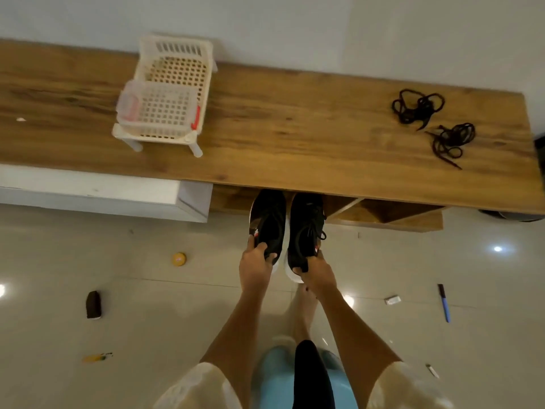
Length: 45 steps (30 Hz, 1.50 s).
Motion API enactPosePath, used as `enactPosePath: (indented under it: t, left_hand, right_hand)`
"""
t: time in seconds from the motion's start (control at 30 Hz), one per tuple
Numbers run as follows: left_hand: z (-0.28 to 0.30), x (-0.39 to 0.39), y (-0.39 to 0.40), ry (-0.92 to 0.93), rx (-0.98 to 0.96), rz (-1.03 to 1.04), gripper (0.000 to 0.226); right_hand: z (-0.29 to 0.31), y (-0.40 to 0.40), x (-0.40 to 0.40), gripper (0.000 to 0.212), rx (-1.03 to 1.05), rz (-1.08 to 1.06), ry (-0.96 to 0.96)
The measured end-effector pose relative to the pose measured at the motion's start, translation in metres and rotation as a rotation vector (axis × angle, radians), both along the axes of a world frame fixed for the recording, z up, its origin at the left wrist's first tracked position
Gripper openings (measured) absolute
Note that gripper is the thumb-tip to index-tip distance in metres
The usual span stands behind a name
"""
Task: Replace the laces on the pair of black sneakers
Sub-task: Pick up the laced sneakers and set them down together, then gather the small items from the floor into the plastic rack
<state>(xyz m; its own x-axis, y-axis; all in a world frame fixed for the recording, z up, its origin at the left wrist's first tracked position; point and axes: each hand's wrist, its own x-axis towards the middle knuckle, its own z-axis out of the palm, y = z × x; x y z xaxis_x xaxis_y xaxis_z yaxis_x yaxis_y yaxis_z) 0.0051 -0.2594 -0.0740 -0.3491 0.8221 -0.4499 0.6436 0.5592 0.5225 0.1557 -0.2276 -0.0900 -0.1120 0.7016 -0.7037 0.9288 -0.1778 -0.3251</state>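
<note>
holding one black sneaker in each hand, the person stands at the counter. the left hand has its fingers curled on the heel of the left sneaker, and the right hand grips the heel of the right sneaker; both shoes hang just before the counter edge, toes partly under it. two laces lie loose at the right side of the counter. probably it is good to lift both shoes level and place them beside those laces, with the tongues up.
</note>
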Motion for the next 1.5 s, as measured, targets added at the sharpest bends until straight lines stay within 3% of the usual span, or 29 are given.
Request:
enactPosePath:
  t: [0.3, 0.57, 1.03, 1.17, 1.27, 1.33, 1.5]
  left_hand:
    - [-0.153, 0.000, 0.079, 0.120, 0.150, 0.033, 0.020]
    - [-0.215, 0.002, 0.137, 0.111, 0.062, 0.024, 0.020]
    - [-0.217, 0.000, 0.155, 0.159, -0.027, -0.025, 0.030]
    - [-0.213, 0.000, 0.154, 0.142, -0.080, -0.073, 0.039]
    - [-0.206, 0.001, 0.133, 0.124, 0.033, -0.118, 0.055]
    - [-0.192, 0.007, 0.108, 0.102, 0.091, -0.077, 0.061]
    - [-0.143, 0.013, 0.033, 0.064, -0.009, 0.156, 0.042]
  right_hand:
    - [-0.146, 0.078, 0.003, 0.041, 0.167, 0.000, -0.004]
    - [-0.203, 0.134, -0.006, 0.042, 0.260, 0.117, -0.044]
    - [-0.206, 0.166, -0.004, 0.050, 0.285, 0.225, -0.108]
    - [-0.202, 0.157, 0.001, 0.056, 0.304, 0.195, -0.030]
    - [-0.190, 0.128, 0.003, 0.061, 0.391, 0.102, 0.085]
    - [-0.173, 0.101, -0.001, 0.059, 0.430, 0.033, 0.130]
    - [-0.125, 0.028, -0.023, 0.036, 0.341, 0.050, 0.212]
